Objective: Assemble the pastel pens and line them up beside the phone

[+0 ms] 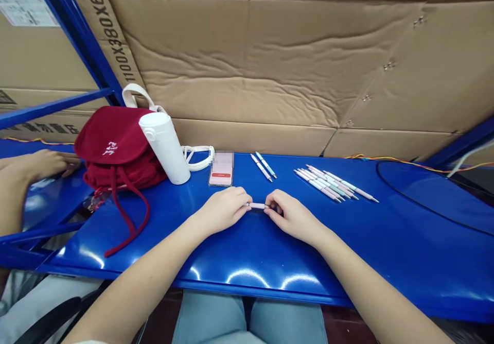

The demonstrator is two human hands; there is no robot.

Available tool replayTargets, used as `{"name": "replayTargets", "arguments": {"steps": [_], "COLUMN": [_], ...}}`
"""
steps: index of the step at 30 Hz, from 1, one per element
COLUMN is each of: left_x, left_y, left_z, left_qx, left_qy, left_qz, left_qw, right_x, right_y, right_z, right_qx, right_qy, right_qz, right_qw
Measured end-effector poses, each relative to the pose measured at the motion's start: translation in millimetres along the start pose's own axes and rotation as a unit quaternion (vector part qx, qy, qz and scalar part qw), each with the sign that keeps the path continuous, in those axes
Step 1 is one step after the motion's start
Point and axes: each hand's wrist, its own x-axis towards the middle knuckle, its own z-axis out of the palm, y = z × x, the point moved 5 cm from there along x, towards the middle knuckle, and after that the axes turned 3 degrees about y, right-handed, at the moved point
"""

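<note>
A pale pink pen (257,206) lies level between my two hands, just above the blue table (239,251). Its left end is pinched in the fingers of my left hand (226,209). At the other end, the fingertips of my right hand (289,214) close on the metal tip. Beyond my right hand rests a loose pile of several pastel pens (332,183). Two more pens, one pinkish white (261,167) and one light green (266,165), lie side by side behind my hands.
A phone (222,169), a white bottle (165,148) with a white strap (200,166) beside it, and a red bag (119,148) stand at the back left. Another person's hand (46,164) rests beyond the blue frame. A black cable (420,203) crosses the right side; cardboard (247,66) walls the back.
</note>
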Motion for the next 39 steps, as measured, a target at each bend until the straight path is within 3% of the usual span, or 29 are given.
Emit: {"name": "replayTargets", "arguments": {"steps": [6,13,22,28,33,39], "left_x": [0,0,2,1,0,0], "left_y": [1,0,2,-1,-9,-21], "left_z": [1.7,3.4,-3.0,-1.4,0.1,2.4], "left_qx": [0.006,-0.029,-0.026,-0.023,0.003,0.035], "left_qy": [-0.016,-0.013,0.001,-0.011,-0.033,-0.072], "left_qz": [0.005,0.003,0.001,-0.005,-0.032,-0.057], "left_qw": [1.0,1.0,1.0,1.0,0.999,0.995], "right_x": [0,-2,2,1,2,3], "right_y": [0,3,9,10,17,34], "right_z": [1,2,5,3,-1,-9], "right_qx": [0.008,0.013,0.063,0.046,0.014,-0.02], "right_qy": [-0.035,0.028,-0.003,0.044,0.017,-0.004], "right_qz": [-0.012,-0.015,-0.009,0.007,-0.013,0.01], "right_qw": [0.999,0.999,0.998,0.998,1.0,1.0]}}
